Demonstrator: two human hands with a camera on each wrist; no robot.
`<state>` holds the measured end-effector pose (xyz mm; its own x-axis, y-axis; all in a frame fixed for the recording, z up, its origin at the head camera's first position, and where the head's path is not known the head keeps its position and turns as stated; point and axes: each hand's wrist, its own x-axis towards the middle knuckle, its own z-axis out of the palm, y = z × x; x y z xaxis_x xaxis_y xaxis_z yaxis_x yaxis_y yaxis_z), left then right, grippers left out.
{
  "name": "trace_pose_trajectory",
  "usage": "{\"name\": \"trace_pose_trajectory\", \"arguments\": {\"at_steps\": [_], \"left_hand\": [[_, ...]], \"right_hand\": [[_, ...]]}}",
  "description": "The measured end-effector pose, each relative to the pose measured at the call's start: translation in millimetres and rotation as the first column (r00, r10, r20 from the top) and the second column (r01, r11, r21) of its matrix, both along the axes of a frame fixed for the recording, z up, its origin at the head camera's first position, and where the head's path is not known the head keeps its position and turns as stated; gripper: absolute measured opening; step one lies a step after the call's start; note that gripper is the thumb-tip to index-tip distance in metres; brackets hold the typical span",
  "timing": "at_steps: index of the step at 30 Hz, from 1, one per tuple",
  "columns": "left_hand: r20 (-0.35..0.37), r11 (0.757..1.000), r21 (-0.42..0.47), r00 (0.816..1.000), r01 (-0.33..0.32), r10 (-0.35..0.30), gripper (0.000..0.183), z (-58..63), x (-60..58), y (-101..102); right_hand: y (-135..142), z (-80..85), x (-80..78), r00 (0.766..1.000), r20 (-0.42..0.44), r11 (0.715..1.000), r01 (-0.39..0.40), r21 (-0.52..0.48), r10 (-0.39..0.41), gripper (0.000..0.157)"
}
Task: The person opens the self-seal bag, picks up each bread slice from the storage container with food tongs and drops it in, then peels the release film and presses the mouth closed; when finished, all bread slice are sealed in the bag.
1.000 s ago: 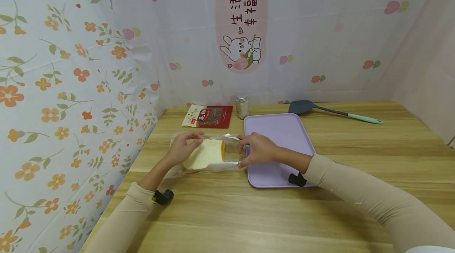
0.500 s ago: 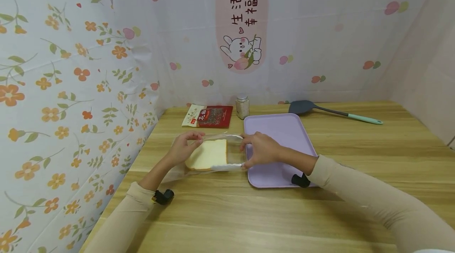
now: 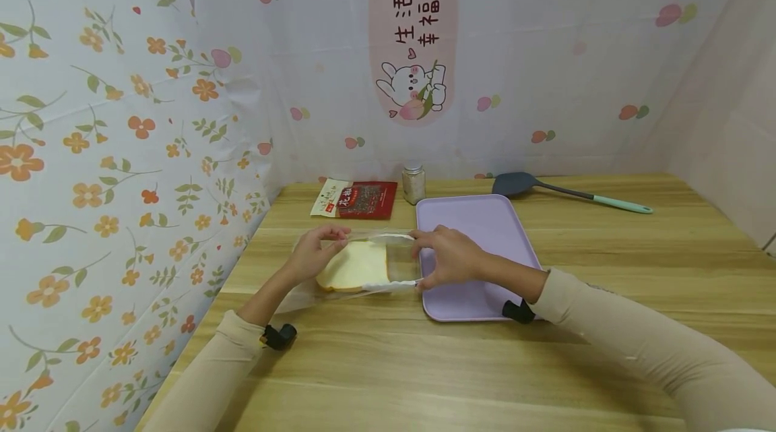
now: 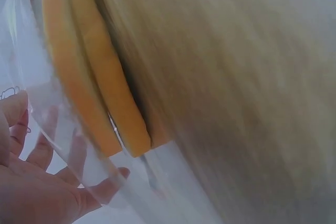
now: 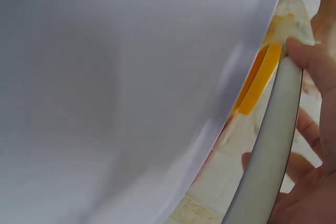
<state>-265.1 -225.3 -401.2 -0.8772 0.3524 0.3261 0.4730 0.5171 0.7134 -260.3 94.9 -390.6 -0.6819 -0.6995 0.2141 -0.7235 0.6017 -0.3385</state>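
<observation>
A clear plastic bag [image 3: 395, 238] with a white strip along its mouth lies on the table, its mouth toward the tray. Inside are slices of bread [image 3: 358, 265], stacked flat, with orange-brown crusts [image 4: 107, 66]. My left hand [image 3: 312, 253] holds the bag near its closed end, and some fingers show through the film in the left wrist view. At the mouth, my right hand [image 3: 448, 255] grips the white-edged rim [image 5: 273, 135] with thumb and fingers spread, so the mouth gapes. The right hand is over the left part of a lilac tray [image 3: 491, 216].
Behind the bag lie a red seasoning packet [image 3: 366, 199] and a small glass jar [image 3: 414, 184] with a metal lid. A dark spatula [image 3: 564, 191] with a mint handle end lies beyond the tray. Patterned curtains [image 3: 303, 81] border the table's back and left.
My right hand has shifted slightly right with the bag's rim, and the mouth is spread more evenly. The bread now lies flatter, its crust edge a little farther right. My left hand has barely moved.
</observation>
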Motion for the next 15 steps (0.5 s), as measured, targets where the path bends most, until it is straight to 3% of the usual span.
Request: {"name": "trace_pose_trajectory", "arguments": {"at_steps": [7,15], "left_hand": [[0.036,1.000,0.002,0.999,-0.026,0.026,0.011,3.0,1.6,1],[-0.001,1.000,-0.020,1.000,-0.003,0.003,0.007,4.5,3.0,2]], "right_hand": [[0,2.6,6.5,0.998,0.028,0.995,-0.058,-0.085,0.060,0.030],[-1,4.3,13.5,0.991,0.026,0.984,-0.127,-0.129,0.131,0.022]]}}
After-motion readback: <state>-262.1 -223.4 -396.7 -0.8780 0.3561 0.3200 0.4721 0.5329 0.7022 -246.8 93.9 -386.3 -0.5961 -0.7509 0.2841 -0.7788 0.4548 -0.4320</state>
